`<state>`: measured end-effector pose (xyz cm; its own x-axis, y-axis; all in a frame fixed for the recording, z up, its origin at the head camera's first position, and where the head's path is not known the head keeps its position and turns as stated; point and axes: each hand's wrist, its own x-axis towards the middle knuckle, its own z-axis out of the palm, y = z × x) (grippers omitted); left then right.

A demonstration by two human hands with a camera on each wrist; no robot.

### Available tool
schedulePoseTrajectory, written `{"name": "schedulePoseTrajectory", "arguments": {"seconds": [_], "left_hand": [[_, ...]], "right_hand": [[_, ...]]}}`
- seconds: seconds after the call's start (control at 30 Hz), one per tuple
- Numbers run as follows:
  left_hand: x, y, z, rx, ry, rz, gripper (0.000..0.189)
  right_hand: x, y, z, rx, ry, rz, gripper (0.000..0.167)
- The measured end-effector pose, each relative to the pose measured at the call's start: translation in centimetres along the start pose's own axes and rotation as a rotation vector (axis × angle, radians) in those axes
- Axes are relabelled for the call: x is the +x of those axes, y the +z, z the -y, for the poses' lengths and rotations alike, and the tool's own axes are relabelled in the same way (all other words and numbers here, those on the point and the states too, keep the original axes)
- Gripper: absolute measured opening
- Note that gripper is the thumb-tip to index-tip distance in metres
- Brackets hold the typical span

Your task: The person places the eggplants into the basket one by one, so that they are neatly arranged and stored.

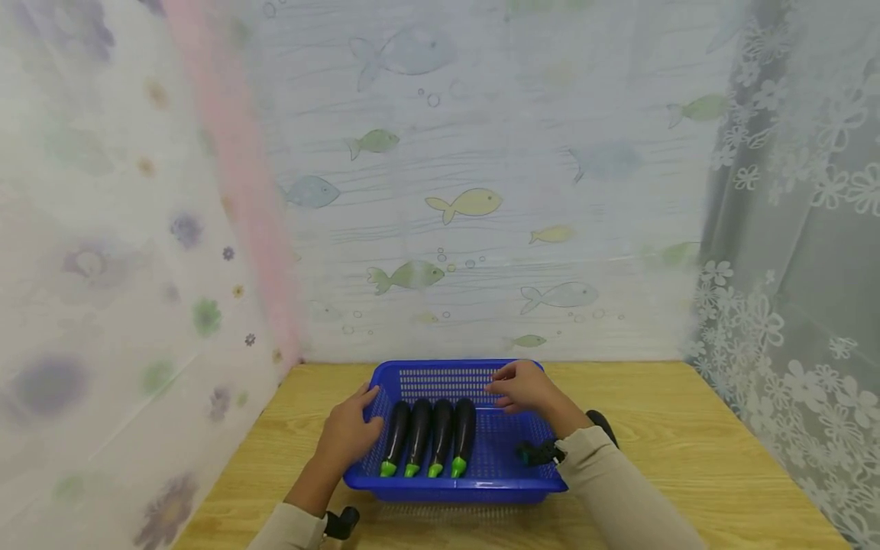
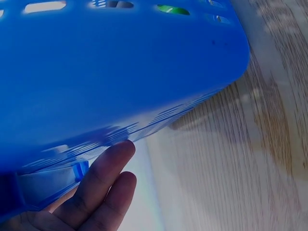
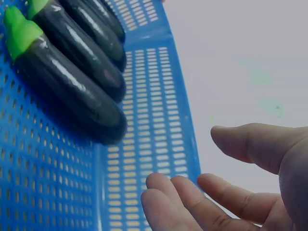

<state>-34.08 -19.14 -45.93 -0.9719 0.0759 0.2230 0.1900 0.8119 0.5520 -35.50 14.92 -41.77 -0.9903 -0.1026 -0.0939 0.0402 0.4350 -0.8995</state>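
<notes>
A blue plastic basket (image 1: 502, 483) with slotted walls stands on the table. Several dark eggplants (image 1: 441, 435) with green stem ends lie side by side in its left half, stems toward the near side. My left hand (image 1: 347, 431) grips the basket's left side, thumb over the rim; in the left wrist view its fingers (image 2: 108, 175) lie against the outer wall. Over the basket's right back part hovers my right hand (image 1: 525, 388), holding nothing. The right wrist view shows its thumb and bent fingers (image 3: 211, 204) apart, beside the nearest eggplant (image 3: 72, 91).
The wooden table (image 1: 639, 428) extends on both sides of the basket. Behind it hangs a curtain (image 1: 481, 305) printed with fish, and flowered sheets (image 1: 103, 305) close off the sides. The basket's right half shows its bare slotted floor.
</notes>
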Motion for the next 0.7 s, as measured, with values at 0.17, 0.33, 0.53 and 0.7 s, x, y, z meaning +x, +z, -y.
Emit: {"name": "schedulePoseTrajectory", "arguments": {"seconds": [0.17, 0.33, 0.53, 0.7], "left_hand": [[-0.1, -0.2, 0.1, 0.001, -0.002, -0.002, 0.062], [-0.2, -0.3, 0.3, 0.011, -0.004, -0.008, 0.062], [-0.4, -0.4, 0.2, -0.003, -0.003, -0.003, 0.061], [-0.6, -0.7, 0.0, 0.004, -0.007, 0.0, 0.061]], "right_hand": [[-0.8, -1.2, 0.2, -0.01, -0.013, 0.002, 0.051], [-1.6, -2.4, 0.5, -0.017, -0.029, -0.005, 0.048], [-2.5, -4.0, 0.3, -0.038, -0.038, -0.008, 0.048], [-3.3, -5.3, 0.0, -0.039, -0.04, -0.018, 0.05]]}}
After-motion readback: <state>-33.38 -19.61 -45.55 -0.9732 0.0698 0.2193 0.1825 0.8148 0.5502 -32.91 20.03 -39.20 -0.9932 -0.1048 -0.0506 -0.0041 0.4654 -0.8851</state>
